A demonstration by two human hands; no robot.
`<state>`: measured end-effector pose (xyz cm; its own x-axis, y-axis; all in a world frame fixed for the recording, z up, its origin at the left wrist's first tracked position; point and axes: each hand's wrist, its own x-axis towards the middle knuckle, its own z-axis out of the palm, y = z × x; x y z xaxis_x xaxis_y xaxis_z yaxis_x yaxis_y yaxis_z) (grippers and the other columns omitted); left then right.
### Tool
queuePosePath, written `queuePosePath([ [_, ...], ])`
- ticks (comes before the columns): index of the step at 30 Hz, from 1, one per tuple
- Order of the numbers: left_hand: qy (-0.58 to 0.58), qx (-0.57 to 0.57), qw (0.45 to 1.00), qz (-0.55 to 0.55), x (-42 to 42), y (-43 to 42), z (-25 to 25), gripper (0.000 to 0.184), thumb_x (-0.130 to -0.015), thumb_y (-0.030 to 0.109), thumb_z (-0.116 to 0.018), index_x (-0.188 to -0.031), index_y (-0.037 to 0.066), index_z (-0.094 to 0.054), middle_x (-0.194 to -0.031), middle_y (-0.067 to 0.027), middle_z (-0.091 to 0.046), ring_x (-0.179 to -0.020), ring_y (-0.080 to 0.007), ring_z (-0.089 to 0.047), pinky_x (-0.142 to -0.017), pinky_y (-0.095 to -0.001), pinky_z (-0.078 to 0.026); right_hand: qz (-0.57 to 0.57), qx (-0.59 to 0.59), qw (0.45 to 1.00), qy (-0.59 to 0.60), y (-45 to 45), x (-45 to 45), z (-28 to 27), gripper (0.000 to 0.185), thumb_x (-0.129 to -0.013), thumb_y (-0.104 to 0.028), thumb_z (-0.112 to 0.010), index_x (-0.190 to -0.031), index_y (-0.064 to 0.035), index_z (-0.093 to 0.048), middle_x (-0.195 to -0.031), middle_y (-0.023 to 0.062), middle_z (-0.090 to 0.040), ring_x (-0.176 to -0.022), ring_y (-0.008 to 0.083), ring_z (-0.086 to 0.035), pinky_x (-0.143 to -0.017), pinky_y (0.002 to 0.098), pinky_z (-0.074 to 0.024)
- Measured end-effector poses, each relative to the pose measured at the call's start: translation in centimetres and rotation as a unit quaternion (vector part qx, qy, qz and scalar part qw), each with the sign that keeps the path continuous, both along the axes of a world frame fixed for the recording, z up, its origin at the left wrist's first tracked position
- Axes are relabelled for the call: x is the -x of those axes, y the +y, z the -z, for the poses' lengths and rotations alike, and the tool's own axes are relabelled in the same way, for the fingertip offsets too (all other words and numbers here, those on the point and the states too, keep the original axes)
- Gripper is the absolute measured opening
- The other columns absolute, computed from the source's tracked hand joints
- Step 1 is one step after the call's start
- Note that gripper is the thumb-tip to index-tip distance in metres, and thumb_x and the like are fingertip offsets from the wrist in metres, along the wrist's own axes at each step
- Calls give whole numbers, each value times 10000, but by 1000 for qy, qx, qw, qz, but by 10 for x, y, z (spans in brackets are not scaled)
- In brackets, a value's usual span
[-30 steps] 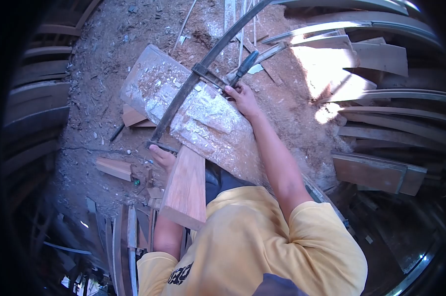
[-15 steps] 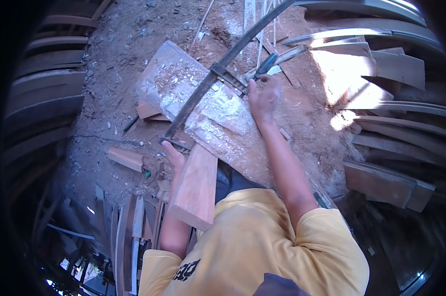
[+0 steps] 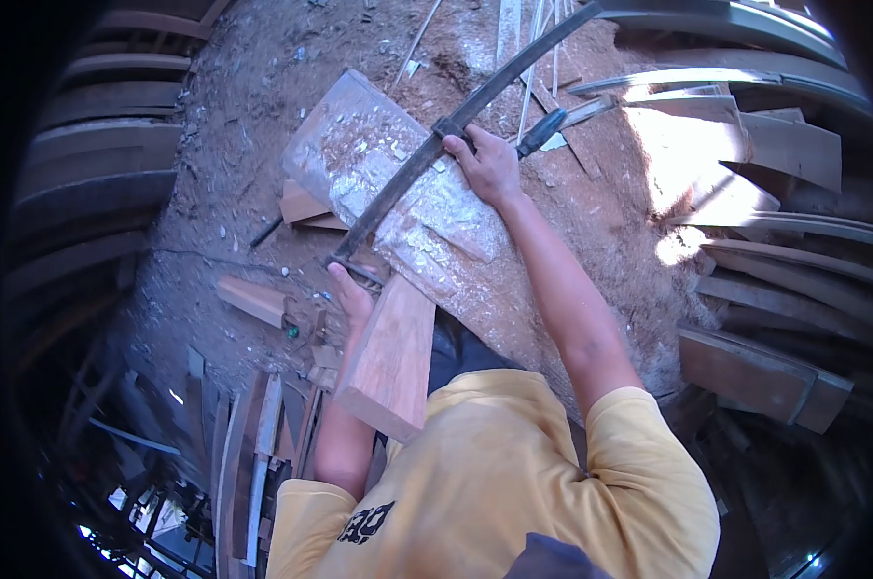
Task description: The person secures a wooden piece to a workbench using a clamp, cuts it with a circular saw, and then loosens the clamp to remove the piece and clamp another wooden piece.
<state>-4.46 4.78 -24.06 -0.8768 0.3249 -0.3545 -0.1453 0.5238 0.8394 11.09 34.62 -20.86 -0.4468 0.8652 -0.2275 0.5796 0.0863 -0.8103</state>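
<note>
A long dark metal F-clamp [image 3: 396,196] lies slantwise over a pale wooden board [image 3: 335,116] strewn with shavings. My right hand [image 3: 489,172] is closed round its sliding jaw, the thumb near the bar. Past that hand juts the clamp's dark screw handle. At the lower end of the bar, my left hand [image 3: 351,294] holds the fixed jaw; its thumb shows, while the other fingers are mostly hidden. A thick wooden block [image 3: 393,357] stands out from the board toward my body, beside my left forearm.
Curved wooden pieces [image 3: 98,150] are stacked along the left, and more curved planks [image 3: 803,232] line the right. Offcuts [image 3: 251,301] lie on the dirt floor [image 3: 219,183]. Upright strips [image 3: 248,473] stand at lower left.
My right hand has moved from the screw handle to the clamp's sliding jaw and closed there. My left hand stays at the fixed jaw. The whole view has shifted slightly.
</note>
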Motion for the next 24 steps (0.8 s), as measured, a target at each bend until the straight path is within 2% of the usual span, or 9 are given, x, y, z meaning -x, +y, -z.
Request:
queuePosePath([
  [6, -5, -2, 1000, 2, 2, -2, 3, 673, -1088, 555, -333, -971, -35, -636, -723, -138, -648, -655, -300, -638, -618, -447, -494, -53, -86, 995, 15, 17, -10, 29, 644, -937, -607, -605, -728, 0, -655, -695, 228, -644, -721, 432, -657, -664, 501, -495],
  [10, -13, -3, 1000, 10, 4, -1, 6, 674, -1088, 556, -333, -968, -34, -635, -720, -136, -646, -653, -298, -636, -616, -445, -493, -131, -92, 986, -54, 29, -17, 28, 699, -951, -633, -567, -695, 16, -620, -696, 253, -635, -719, 443, -645, -689, 520, -492],
  [13, -15, -1, 1000, 16, 7, -2, 7, 674, -1088, 557, -332, -966, -33, -635, -718, -135, -645, -651, -296, -635, -615, -444, -492, -120, -114, 985, -48, 26, -15, 25, 733, -957, -662, -529, -685, 13, -622, -670, 246, -629, -710, 441, -644, -698, 523, -498],
  [17, -21, -3, 999, 25, 6, 2, 9, 675, -1087, 558, -332, -963, -32, -634, -715, -133, -643, -648, -294, -633, -614, -442, -492, -129, -44, 985, -103, 28, -30, -7, 641, -962, -594, -592, -760, 14, -636, -732, 203, -655, -736, 380, -662, -696, 486, -517],
  [19, -26, -2, 999, 31, 7, 3, 9, 675, -1087, 558, -331, -962, -32, -633, -714, -133, -642, -647, -292, -632, -613, -441, -491, 120, -166, 979, -16, 20, -45, -10, 517, -930, -499, -707, -870, 10, -640, -827, 139, -656, -799, 288, -663, -715, 428, -533],
  [20, -27, -1, 999, 32, 8, 4, 10, 675, -1087, 559, -331, -961, -32, -633, -714, -132, -642, -646, -292, -632, -613, -441, -491, 220, -121, 963, -95, 11, -57, -14, 431, -891, -359, -803, -990, 3, -591, -858, 57, -590, -731, 159, -590, -649, 316, -519],
  [21, -27, 0, 999, 34, 8, 5, 9, 675, -1087, 559, -331, -960, -32, -633, -713, -132, -641, -645, -291, -631, -612, -440, -491, 225, -122, 962, -97, 0, -64, -16, 431, -891, -359, -803, -990, 3, -591, -858, 57, -590, -731, 159, -590, -649, 316, -519],
  [23, -28, 3, 999, 37, 10, 4, 8, 676, -1087, 559, -331, -959, -31, -633, -712, -131, -640, -644, -290, -631, -612, -439, -491, 350, 171, 921, 27, -22, -77, -5, 437, -887, -288, -806, -1100, 37, -608, -923, 78, -632, -760, 157, -618, -678, 297, -535],
  [24, -29, 4, 999, 40, 10, 2, 9, 676, -1087, 560, -331, -958, -31, -633, -711, -130, -640, -643, -290, -630, -611, -439, -490, 354, 170, 919, 27, -29, -82, 7, 437, -887, -288, -806, -1100, 37, -608, -923, 78, -632, -760, 157, -618, -678, 297, -535],
])
